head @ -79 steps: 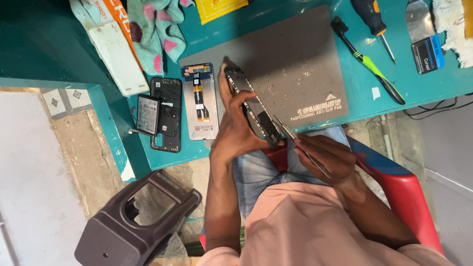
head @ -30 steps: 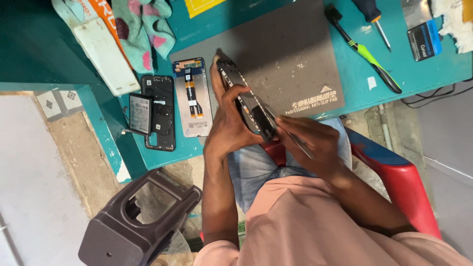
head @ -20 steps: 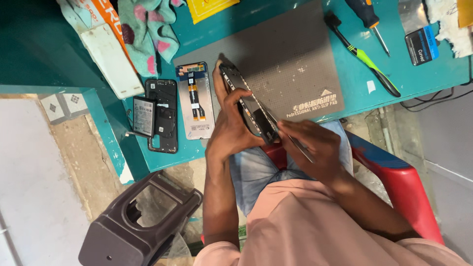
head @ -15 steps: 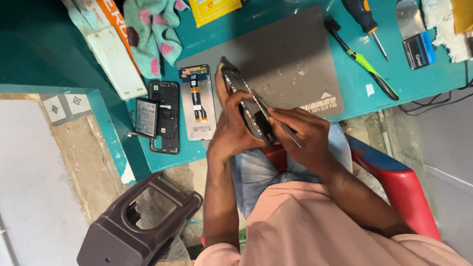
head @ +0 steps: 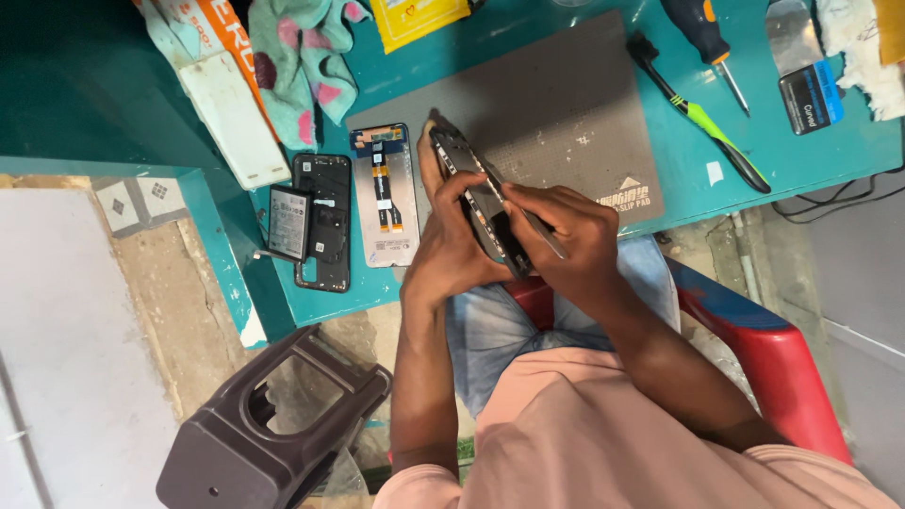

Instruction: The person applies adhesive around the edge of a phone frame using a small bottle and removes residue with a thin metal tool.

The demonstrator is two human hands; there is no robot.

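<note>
My left hand (head: 451, 247) grips an opened phone body (head: 471, 188), held on edge over the front of the grey work mat (head: 566, 104). My right hand (head: 566, 231) rests against the phone's inner side and pinches thin metal tweezers (head: 545, 234), their tips at the phone's middle. On the teal table to the left lie a white display panel with an orange flex cable (head: 385, 196), a black phone back cover (head: 323, 221) and a small black battery (head: 287, 221).
A green-handled brush (head: 702, 118), a screwdriver (head: 702, 33), a metal scraper (head: 801, 66), a patterned cloth (head: 302, 61), a white box (head: 231, 113) and a yellow packet (head: 415, 17) lie on the table. A dark plastic stool (head: 269, 434) stands at lower left; I sit on a red chair (head: 773, 358).
My right hand has moved up from my lap onto the phone, bringing the tweezers to its middle. My left hand keeps holding the phone in the same place.
</note>
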